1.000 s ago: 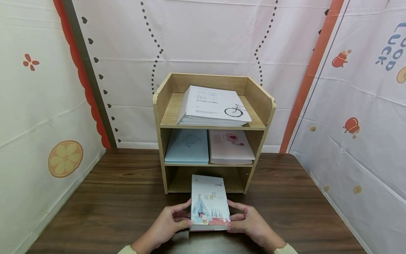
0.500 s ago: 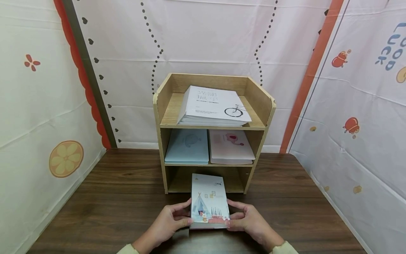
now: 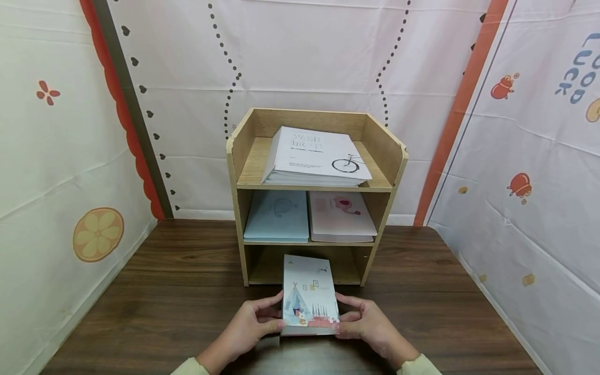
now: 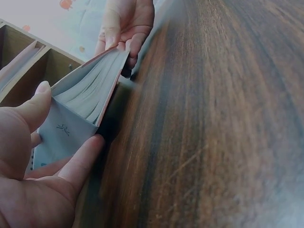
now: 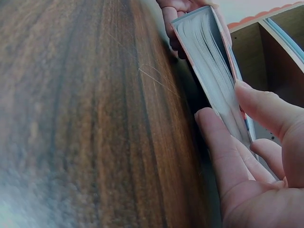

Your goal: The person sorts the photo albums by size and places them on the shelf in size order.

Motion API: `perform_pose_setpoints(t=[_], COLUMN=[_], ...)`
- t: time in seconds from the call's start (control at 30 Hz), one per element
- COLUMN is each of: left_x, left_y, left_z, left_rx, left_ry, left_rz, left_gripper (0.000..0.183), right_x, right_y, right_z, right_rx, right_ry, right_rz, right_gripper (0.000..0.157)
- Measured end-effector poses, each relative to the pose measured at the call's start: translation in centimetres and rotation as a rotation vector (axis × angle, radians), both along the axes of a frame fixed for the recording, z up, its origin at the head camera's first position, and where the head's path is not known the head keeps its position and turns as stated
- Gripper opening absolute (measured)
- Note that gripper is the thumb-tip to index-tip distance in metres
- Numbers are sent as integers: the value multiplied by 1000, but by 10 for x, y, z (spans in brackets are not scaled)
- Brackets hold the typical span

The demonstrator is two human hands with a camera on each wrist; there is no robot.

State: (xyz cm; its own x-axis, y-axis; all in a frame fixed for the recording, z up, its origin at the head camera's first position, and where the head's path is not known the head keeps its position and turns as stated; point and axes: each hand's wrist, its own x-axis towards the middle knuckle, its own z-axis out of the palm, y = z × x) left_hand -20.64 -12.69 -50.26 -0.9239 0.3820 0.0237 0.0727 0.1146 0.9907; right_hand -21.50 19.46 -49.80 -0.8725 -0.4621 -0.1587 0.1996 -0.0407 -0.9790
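Observation:
Between both hands is a thick white book (image 3: 310, 291) with a blue tent drawn on its cover. My left hand (image 3: 257, 322) grips its left side, thumb near the front corner. On the opposite side my right hand (image 3: 367, 324) holds it the same way. The far end of the book overlaps the bottom compartment (image 3: 267, 265) of a wooden shelf in the head view. Page edges of the book (image 5: 209, 61) show in the right wrist view, with fingers (image 5: 223, 147) along its lower side. In the left wrist view, the book's spine (image 4: 66, 130) faces the left palm.
The wooden shelf (image 3: 238, 219) stands at the back of the dark wood table (image 3: 187, 271). On its top lies a white stack with a bicycle print (image 3: 314, 156). A blue notebook (image 3: 277, 216) and a pink notebook (image 3: 342, 216) fill the middle level. Printed cloth hangs around the table.
Both hands and the book have shifted slightly forward, toward the shelf's bottom compartment. The grip looks the same, and the shelf and its contents have stayed put.

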Motion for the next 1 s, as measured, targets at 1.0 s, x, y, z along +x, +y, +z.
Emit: perform_pose_setpoints(t=[1.0], left_x=[-5], left_y=[-1], left_z=[-1], left_rx=[-9], left_ry=[12], left_rz=[0], left_gripper=[70], right_x=[-6], right_y=[0], right_z=[0], right_rx=[15], right_ry=[-8], right_rz=[-3], right_gripper=[82])
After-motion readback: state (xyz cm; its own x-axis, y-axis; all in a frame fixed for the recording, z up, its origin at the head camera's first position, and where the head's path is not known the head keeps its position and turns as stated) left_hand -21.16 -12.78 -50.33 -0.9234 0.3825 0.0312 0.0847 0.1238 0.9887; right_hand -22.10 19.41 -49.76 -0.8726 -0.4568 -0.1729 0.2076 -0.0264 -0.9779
